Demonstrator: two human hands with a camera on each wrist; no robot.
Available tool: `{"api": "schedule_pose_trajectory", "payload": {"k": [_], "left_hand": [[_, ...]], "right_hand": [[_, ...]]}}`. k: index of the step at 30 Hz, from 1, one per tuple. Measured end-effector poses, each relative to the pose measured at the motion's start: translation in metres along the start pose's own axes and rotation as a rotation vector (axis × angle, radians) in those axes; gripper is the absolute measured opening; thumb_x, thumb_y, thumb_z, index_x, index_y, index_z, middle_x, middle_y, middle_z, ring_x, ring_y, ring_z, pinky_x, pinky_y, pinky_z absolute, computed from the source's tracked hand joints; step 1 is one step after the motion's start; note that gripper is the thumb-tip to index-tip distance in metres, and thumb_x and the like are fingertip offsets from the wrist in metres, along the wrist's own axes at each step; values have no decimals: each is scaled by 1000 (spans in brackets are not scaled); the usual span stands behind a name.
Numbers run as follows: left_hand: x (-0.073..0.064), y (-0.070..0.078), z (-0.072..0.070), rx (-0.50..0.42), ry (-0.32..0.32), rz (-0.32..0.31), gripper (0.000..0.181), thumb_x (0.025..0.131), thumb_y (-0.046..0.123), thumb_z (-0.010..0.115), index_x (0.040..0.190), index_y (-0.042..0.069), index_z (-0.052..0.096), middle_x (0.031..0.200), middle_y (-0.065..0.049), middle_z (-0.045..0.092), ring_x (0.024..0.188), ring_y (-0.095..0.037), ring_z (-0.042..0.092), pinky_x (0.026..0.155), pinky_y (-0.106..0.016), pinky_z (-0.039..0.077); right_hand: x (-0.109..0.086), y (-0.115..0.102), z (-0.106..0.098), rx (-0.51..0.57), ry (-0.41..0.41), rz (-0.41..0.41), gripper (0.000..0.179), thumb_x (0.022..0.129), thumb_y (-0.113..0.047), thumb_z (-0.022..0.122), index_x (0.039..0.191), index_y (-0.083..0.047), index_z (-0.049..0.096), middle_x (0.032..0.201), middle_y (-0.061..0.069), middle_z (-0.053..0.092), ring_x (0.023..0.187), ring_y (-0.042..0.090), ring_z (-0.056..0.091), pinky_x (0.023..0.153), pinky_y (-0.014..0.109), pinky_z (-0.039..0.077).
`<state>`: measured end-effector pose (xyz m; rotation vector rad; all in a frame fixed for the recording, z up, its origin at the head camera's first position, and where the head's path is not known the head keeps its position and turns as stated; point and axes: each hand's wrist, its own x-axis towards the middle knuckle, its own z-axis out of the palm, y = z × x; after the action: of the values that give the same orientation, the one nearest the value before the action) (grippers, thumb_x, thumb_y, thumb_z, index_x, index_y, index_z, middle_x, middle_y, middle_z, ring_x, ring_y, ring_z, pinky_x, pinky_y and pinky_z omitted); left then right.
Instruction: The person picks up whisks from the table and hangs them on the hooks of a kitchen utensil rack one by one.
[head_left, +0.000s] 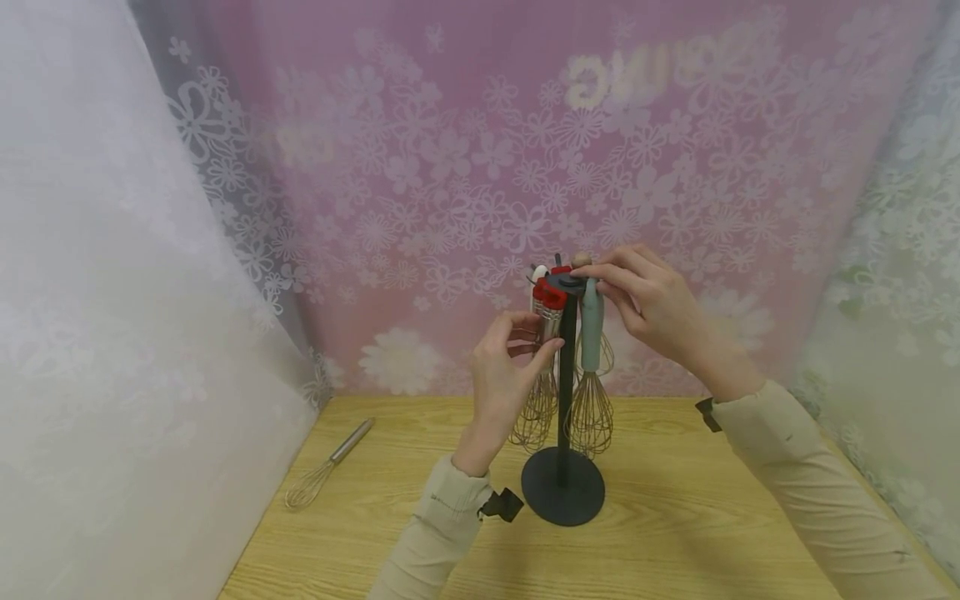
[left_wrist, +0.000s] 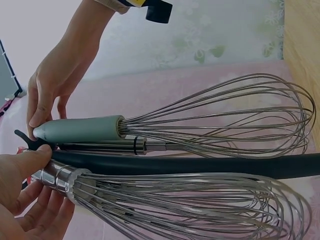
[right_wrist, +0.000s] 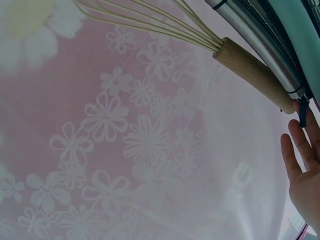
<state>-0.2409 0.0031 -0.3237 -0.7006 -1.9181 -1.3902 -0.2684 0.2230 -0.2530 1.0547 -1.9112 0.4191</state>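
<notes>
A black whisk stand (head_left: 562,500) with a round base stands upright on the table, several whisks hanging from its top. My left hand (head_left: 501,379) grips a whisk (left_wrist: 62,177) by its metal handle, which has a red end (head_left: 550,293); thumb and fingers lie on opposite sides of it. At the stand's top, my right hand (head_left: 660,308) touches with fairly straight fingers, right by the end of a pale green whisk handle (head_left: 592,333). Beside its fingertips in the right wrist view hang a wooden-handled whisk (right_wrist: 255,72) and a steel-handled whisk (right_wrist: 262,45).
One small metal whisk (head_left: 330,467) lies on the wood-grain table (head_left: 405,517), left of the stand. A pink flowered curtain (head_left: 450,208) closes the back, and pale sheets (head_left: 150,333) hang at both sides.
</notes>
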Motion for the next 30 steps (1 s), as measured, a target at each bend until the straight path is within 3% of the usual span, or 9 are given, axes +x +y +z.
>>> {"api": "schedule_pose_trajectory", "payload": {"k": [12,22,30], "left_hand": [[-2,-2,0,-17,-3,12,38,87,22,81,118,8,65,111,-6,70,94,-17,72,81,-24,61],[-7,-13,-8,-19,62,27,28,95,20,73,116,3,67,107,-10,71,96,-23,70,81,-41,63],[-10,-26,-21,18,117,26,21,99,17,68,114,2,68,106,-11,72,95,-26,70,80,-34,62]], "right_hand": [[1,-1,0,-30,-9,6,36,88,10,70,120,-6,72,97,12,63,94,30,57,69,37,46],[1,-4,-1,-57,-19,2,33,89,8,70,120,-4,72,98,13,62,93,30,56,70,39,50],[3,-9,-1,-113,-35,12,32,90,5,71,120,-2,71,97,12,60,93,29,55,68,37,51]]}}
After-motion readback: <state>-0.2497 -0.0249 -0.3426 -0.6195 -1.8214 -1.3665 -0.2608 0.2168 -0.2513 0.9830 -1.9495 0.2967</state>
